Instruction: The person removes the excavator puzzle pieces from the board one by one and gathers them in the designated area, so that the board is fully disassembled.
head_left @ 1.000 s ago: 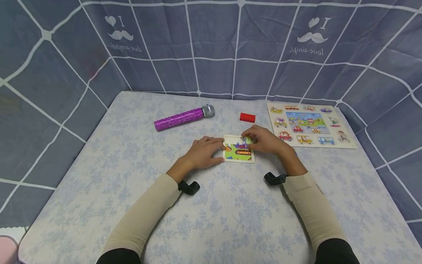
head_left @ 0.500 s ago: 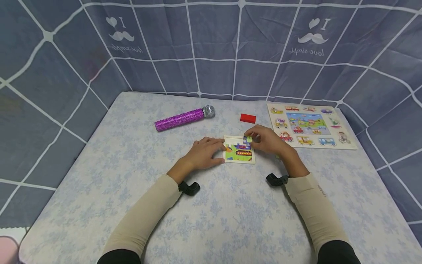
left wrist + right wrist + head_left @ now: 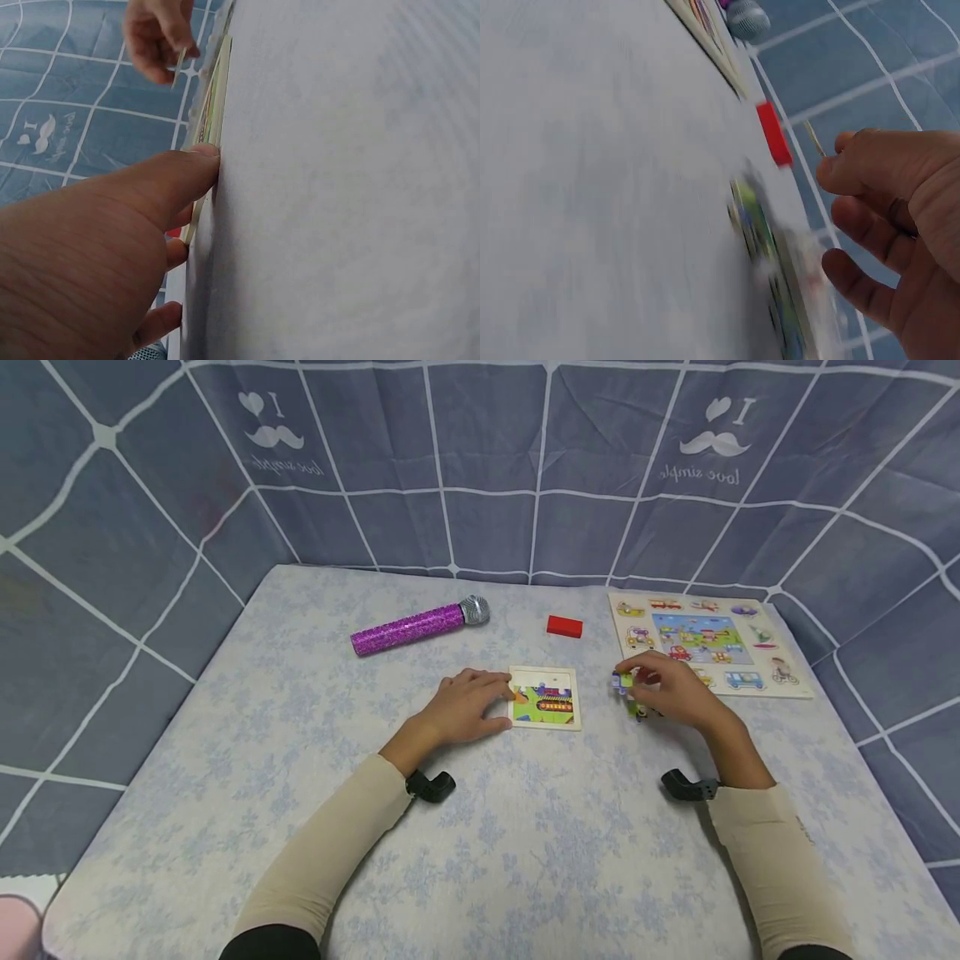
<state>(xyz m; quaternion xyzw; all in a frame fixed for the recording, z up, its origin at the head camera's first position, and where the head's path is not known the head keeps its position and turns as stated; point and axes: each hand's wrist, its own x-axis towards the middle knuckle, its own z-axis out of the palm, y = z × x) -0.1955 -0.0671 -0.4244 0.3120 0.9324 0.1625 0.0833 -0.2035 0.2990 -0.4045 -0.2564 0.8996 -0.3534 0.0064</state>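
A small wooden jigsaw puzzle point(image 3: 545, 727) lies flat mid-table, showing an orange-tracked vehicle on green in its lower part and bare wood along its top. My left hand point(image 3: 459, 708) holds its left edge between thumb and fingers. To the right of it, my right hand point(image 3: 671, 692) pinches a thin jigsaw piece point(image 3: 814, 139) between thumb and index finger, above the table. Loose jigsaw pieces point(image 3: 637, 712) lie beneath that hand, partly hidden by it; they look blurred in the right wrist view.
A purple glitter microphone point(image 3: 408, 631) lies at the back left. Behind the puzzle sits a red block point(image 3: 565, 627). A large picture board with vehicles point(image 3: 772, 690) lies at the back right, partly behind my right hand. Grey checked cloth point(image 3: 487, 460) hangs behind the table.
My right hand has lifted the jigsaw piece off the puzzle's upper right and moved right with it, over the loose pieces. The left hand has stayed on the puzzle's edge.
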